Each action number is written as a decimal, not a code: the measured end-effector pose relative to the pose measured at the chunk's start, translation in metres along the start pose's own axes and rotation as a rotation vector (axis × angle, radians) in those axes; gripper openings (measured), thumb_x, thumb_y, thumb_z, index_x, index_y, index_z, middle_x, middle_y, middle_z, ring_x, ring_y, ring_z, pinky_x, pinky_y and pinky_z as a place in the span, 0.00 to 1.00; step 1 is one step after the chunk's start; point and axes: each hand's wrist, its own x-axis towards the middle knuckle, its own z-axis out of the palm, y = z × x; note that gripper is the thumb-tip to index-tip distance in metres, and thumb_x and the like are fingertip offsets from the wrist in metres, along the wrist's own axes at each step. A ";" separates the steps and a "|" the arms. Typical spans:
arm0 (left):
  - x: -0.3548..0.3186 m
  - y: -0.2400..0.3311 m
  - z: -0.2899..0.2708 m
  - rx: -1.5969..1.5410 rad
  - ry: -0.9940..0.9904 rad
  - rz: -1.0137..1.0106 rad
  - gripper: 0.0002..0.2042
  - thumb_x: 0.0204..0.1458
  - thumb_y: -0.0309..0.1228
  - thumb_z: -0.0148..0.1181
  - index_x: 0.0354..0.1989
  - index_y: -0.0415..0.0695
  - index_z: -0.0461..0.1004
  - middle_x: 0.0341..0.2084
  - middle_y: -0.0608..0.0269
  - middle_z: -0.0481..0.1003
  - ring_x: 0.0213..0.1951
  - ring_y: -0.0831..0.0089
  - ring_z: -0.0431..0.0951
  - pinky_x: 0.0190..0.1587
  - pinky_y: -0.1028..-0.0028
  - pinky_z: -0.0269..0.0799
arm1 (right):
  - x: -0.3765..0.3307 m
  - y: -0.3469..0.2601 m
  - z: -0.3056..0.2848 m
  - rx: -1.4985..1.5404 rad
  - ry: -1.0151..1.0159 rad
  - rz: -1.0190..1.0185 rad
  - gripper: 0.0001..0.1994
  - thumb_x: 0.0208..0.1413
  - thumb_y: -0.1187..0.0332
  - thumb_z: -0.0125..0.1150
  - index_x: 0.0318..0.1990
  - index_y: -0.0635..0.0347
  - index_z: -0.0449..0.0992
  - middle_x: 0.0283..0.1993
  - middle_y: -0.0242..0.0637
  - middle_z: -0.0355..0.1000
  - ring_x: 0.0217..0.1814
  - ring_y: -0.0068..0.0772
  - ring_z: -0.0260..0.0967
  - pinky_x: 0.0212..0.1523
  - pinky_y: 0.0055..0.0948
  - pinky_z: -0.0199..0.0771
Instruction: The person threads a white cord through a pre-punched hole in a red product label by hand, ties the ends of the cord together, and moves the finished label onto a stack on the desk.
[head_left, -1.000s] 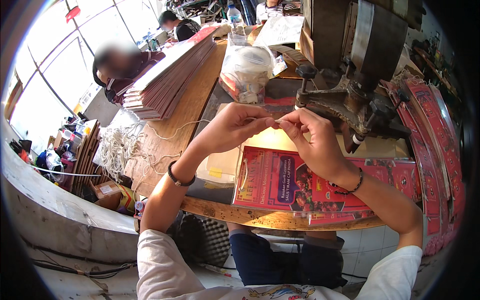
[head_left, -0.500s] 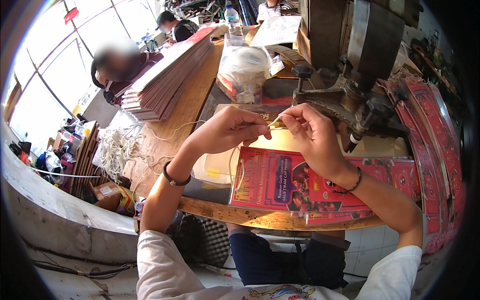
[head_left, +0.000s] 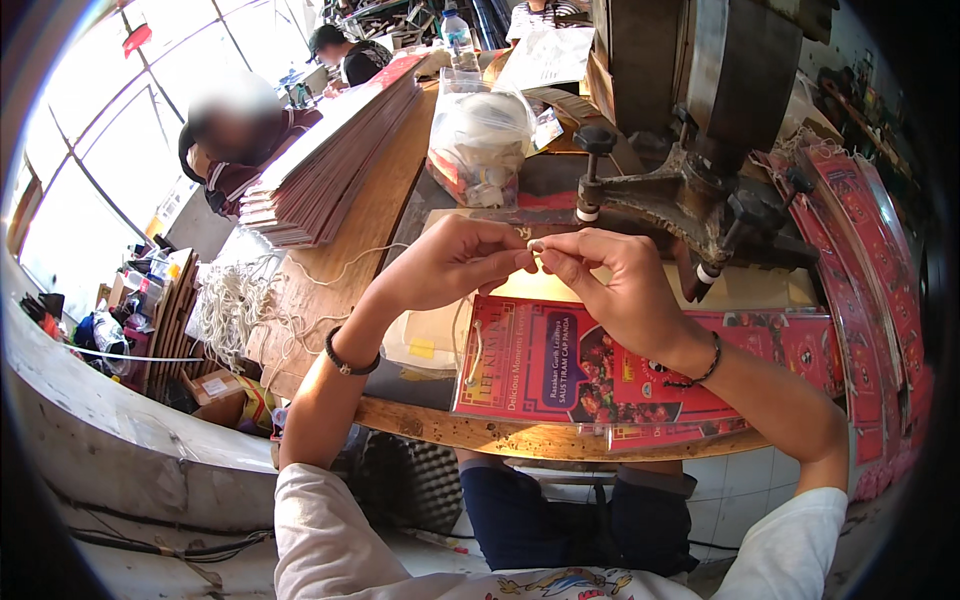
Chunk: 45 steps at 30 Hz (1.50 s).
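My left hand (head_left: 455,265) and my right hand (head_left: 618,285) meet above the table with their fingertips pinched together. Between them shows a short bit of pale cord (head_left: 536,246), mostly hidden by the fingers. Below lies a long red printed card (head_left: 535,365) in a clear glossy cover, its left end threaded with a whitish cord loop (head_left: 474,350). A strand from that end runs up toward my left hand. Under the card's near edge another red card (head_left: 680,434) peeks out.
A heavy metal press (head_left: 690,180) stands just beyond my right hand. A tall stack of boards (head_left: 330,165) and a pile of white cords (head_left: 235,310) lie left. A clear plastic bag (head_left: 480,140) stands behind; corded red cards (head_left: 865,290) lie right. Other people sit beyond.
My right fingers have closed in on my left fingertips, covering most of the cord that showed between them. The red card stays in place.
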 end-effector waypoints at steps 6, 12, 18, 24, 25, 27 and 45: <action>0.001 -0.004 -0.003 -0.002 -0.006 0.026 0.11 0.63 0.32 0.54 0.39 0.35 0.78 0.21 0.70 0.72 0.22 0.86 0.67 0.24 0.80 0.64 | 0.000 -0.003 -0.001 0.000 0.012 0.064 0.11 0.59 0.69 0.61 0.45 0.66 0.80 0.38 0.45 0.79 0.35 0.31 0.77 0.34 0.27 0.74; 0.000 0.000 -0.007 0.028 -0.054 0.000 0.11 0.63 0.32 0.54 0.43 0.36 0.77 0.21 0.68 0.74 0.23 0.85 0.70 0.25 0.80 0.67 | 0.000 -0.003 -0.002 0.007 0.010 0.077 0.10 0.59 0.71 0.62 0.45 0.66 0.80 0.38 0.45 0.78 0.37 0.32 0.77 0.37 0.28 0.74; 0.000 0.006 0.003 -0.056 0.068 0.099 0.15 0.63 0.33 0.55 0.54 0.38 0.72 0.24 0.67 0.76 0.30 0.85 0.74 0.28 0.82 0.68 | 0.001 -0.006 -0.002 -0.033 0.020 0.043 0.10 0.58 0.72 0.62 0.45 0.66 0.80 0.38 0.45 0.78 0.38 0.35 0.77 0.39 0.29 0.75; 0.004 0.005 0.005 -0.055 0.095 0.080 0.14 0.62 0.33 0.57 0.50 0.36 0.76 0.29 0.65 0.79 0.33 0.85 0.76 0.29 0.83 0.69 | 0.002 -0.007 -0.004 -0.056 -0.006 0.019 0.10 0.56 0.73 0.63 0.45 0.64 0.81 0.39 0.45 0.78 0.38 0.36 0.77 0.40 0.30 0.75; 0.005 0.003 0.006 -0.057 0.095 0.078 0.14 0.62 0.33 0.57 0.50 0.36 0.76 0.29 0.65 0.79 0.33 0.85 0.76 0.29 0.83 0.69 | 0.001 -0.006 -0.004 -0.049 -0.002 0.011 0.10 0.56 0.73 0.63 0.45 0.64 0.81 0.39 0.46 0.78 0.39 0.37 0.77 0.41 0.30 0.75; 0.006 -0.003 0.010 -0.063 0.176 0.109 0.13 0.61 0.33 0.58 0.48 0.36 0.77 0.29 0.65 0.79 0.32 0.85 0.76 0.28 0.83 0.68 | 0.000 -0.004 -0.003 -0.041 0.000 0.004 0.11 0.56 0.74 0.63 0.46 0.63 0.81 0.40 0.46 0.78 0.39 0.37 0.78 0.41 0.30 0.75; 0.008 -0.011 0.012 -0.329 0.143 0.144 0.06 0.59 0.25 0.60 0.38 0.35 0.73 0.34 0.59 0.77 0.35 0.76 0.80 0.27 0.80 0.74 | 0.005 -0.022 -0.003 -0.135 0.028 0.035 0.11 0.56 0.73 0.64 0.46 0.63 0.81 0.36 0.42 0.78 0.36 0.29 0.76 0.38 0.26 0.73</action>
